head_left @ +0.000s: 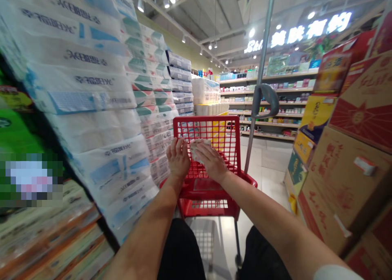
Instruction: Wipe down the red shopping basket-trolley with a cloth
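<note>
Ahead of me stands a red plastic shopping cart (206,122) with a grid panel facing me. At the left edge of the panel, my left hand (178,158) is closed on the cart, its fingers bent against the grid. My right hand (213,161) presses a crumpled whitish cloth (199,144) against the middle of the same grid. Part of the cloth lies hidden under the palm and fingers. Both arms reach forward side by side, the hands a short gap apart.
Tall stacks of wrapped tissue packs (101,79) rise close on the left. Cardboard boxes (339,178) are piled on the right. A grey metal pole with a handle (269,101) stands just right of the cart. Stocked shelves (275,88) line the back.
</note>
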Demonstrator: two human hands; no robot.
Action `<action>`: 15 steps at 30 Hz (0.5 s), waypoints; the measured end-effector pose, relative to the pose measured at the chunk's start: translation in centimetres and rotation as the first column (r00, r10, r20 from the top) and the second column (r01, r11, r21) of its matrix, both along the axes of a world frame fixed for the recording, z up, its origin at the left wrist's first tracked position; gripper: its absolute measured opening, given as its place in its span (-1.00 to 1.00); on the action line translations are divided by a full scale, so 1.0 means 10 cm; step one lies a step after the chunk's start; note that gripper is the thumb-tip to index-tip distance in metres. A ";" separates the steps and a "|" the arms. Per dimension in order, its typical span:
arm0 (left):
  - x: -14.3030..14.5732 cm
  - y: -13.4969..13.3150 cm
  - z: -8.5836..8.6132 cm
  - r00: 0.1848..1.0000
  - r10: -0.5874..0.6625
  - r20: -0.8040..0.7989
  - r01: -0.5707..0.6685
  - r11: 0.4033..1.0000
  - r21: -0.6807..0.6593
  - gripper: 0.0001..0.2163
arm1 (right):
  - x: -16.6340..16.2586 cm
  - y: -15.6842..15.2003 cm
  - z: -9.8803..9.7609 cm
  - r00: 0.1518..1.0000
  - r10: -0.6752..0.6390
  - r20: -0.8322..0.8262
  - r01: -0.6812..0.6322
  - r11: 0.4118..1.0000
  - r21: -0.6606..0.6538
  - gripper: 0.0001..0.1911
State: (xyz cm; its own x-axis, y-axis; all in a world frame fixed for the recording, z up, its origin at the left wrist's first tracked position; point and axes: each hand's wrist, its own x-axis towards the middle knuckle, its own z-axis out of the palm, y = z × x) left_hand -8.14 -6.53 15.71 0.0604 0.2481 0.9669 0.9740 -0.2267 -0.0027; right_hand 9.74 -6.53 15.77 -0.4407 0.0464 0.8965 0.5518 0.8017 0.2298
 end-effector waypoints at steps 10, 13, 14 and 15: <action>-0.01 -0.12 -0.02 0.998 0.027 -0.061 -0.031 0.998 -0.063 -0.60 | 0.04 0.05 0.00 1.000 0.011 0.007 -0.011 1.000 -0.027 -0.54; 0.00 -0.14 -0.02 0.998 -0.003 -0.064 -0.004 0.995 -0.097 -0.55 | 0.06 0.04 0.01 0.996 -0.056 -0.069 0.052 0.997 -0.060 -0.52; 0.00 -0.14 -0.02 0.998 -0.012 -0.064 0.005 0.994 -0.108 -0.54 | 0.07 0.04 0.02 0.999 -0.037 -0.030 0.036 0.998 -0.042 -0.54; 0.01 -0.15 -0.02 0.998 -0.018 -0.064 0.011 0.993 -0.116 -0.53 | 0.07 0.04 0.02 1.000 -0.009 0.019 0.010 1.000 -0.020 -0.57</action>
